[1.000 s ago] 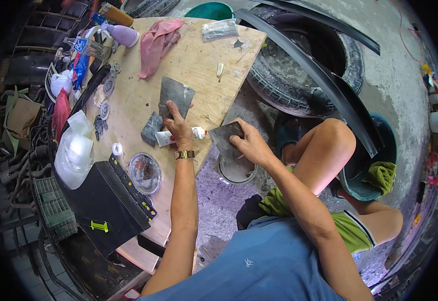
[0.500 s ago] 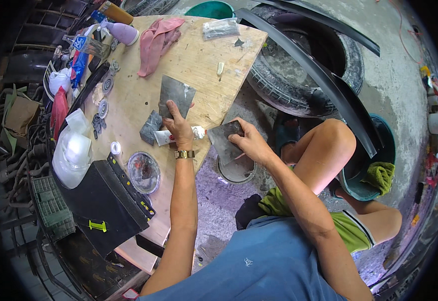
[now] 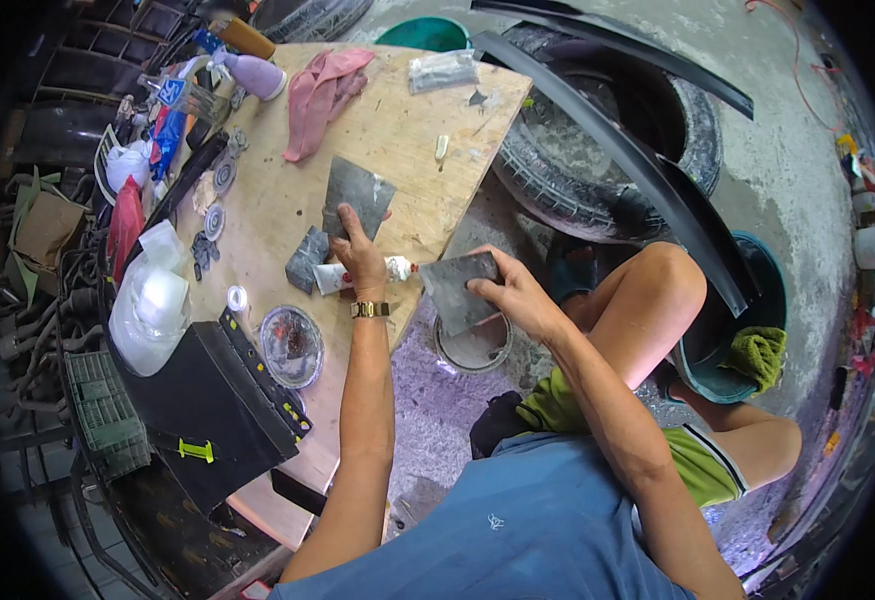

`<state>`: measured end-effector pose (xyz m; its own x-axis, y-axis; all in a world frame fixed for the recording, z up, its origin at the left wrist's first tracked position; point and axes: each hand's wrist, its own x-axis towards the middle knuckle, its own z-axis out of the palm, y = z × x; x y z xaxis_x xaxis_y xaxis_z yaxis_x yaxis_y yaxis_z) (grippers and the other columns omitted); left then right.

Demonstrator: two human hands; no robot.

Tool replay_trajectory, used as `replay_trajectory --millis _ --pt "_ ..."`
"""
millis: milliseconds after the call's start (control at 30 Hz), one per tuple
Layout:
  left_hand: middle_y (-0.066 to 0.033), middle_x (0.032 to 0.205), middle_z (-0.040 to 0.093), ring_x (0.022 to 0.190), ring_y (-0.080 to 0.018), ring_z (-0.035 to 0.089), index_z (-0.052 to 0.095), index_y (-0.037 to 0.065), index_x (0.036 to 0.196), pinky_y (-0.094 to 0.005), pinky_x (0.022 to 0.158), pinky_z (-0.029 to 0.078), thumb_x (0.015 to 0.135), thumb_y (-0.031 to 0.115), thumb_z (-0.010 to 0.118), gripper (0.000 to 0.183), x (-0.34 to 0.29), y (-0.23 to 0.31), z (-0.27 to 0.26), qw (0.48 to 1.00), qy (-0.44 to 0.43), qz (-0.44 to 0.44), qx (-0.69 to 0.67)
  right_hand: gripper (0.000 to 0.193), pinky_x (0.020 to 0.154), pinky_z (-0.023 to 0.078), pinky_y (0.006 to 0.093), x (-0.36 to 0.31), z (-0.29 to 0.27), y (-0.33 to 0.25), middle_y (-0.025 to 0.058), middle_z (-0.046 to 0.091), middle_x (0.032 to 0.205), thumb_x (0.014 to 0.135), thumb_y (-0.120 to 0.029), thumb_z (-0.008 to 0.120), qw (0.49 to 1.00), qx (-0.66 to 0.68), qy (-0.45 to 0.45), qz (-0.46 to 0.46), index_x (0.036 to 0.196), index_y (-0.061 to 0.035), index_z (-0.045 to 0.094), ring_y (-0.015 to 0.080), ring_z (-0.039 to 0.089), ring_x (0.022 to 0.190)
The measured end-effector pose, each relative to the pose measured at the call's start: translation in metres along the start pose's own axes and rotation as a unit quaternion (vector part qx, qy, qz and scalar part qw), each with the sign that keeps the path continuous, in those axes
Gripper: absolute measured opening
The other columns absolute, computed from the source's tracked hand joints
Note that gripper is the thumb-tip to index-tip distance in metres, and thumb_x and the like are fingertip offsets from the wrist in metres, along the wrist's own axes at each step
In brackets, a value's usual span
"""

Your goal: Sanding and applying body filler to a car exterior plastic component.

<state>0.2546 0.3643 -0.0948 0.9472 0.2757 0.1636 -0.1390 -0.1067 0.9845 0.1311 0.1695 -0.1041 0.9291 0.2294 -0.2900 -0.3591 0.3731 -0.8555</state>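
My left hand (image 3: 361, 258) is closed on a thin grey rectangular sheet (image 3: 361, 196), holding it just above the wooden tabletop (image 3: 397, 130). Beneath that hand lies a white tube (image 3: 398, 268) with a red tip, partly covered by my palm. A dark grey folded piece (image 3: 306, 259) rests left of the tube. Past the table's edge, my right hand (image 3: 522, 297) pinches a second grey sheet (image 3: 449, 298) by its right side, thumb on top. Below it, on the floor, stands a round open can (image 3: 473, 369), partly hidden by the sheet.
A round lid-like dish (image 3: 292, 346), a black panel (image 3: 197, 400) and a clear plastic bag (image 3: 147, 315) sit at the left. A pink cloth (image 3: 322, 95) and a lilac bottle (image 3: 252, 74) lie farther back. Tyres (image 3: 597, 200), black strips (image 3: 647, 165) and a teal bucket (image 3: 775, 300) stand right.
The sheet in my right hand has turned so its face shows more broadly. My left hand keeps its hold almost in place. The whole view has shifted slightly.
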Motion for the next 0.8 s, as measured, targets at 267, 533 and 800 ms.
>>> replay_trajectory --millis 267,533,800 --pt "-0.009 0.104 0.069 0.09 -0.0173 0.068 0.063 0.0 0.107 -0.0419 0.07 0.063 0.096 0.022 0.066 0.025 0.008 -0.001 -0.009 0.993 -0.067 -0.014 -0.094 0.025 0.078 0.046 0.0225 -0.08 -0.023 -0.052 0.001 0.056 0.098 0.089 -0.002 0.064 0.992 -0.074 0.02 -0.102 0.111 -0.0053 0.052 0.0052 0.051 0.089" --pt "-0.0091 0.106 0.07 0.087 -0.0228 0.071 0.058 0.007 0.119 -0.04 0.064 0.061 0.094 0.012 0.063 0.026 -0.06 0.08 0.01 0.957 -0.135 -0.157 -0.204 0.062 0.103 0.045 0.0382 -0.086 -0.023 -0.078 0.0186 0.054 0.134 0.085 0.013 0.047 0.921 -0.251 0.024 -0.297 0.143 -0.0095 0.047 0.0324 0.053 0.128" --pt "-0.0112 0.114 0.067 0.091 -0.0237 0.071 0.051 0.007 0.134 -0.0374 0.065 0.063 0.094 0.011 0.06 0.041 -0.123 0.138 0.044 0.908 -0.23 -0.243 -0.254 0.065 0.108 0.042 0.0463 -0.131 -0.022 -0.103 0.0191 0.046 0.141 0.08 0.003 0.059 0.77 -0.538 0.086 -0.332 0.141 -0.0159 0.049 0.04 0.047 0.13"
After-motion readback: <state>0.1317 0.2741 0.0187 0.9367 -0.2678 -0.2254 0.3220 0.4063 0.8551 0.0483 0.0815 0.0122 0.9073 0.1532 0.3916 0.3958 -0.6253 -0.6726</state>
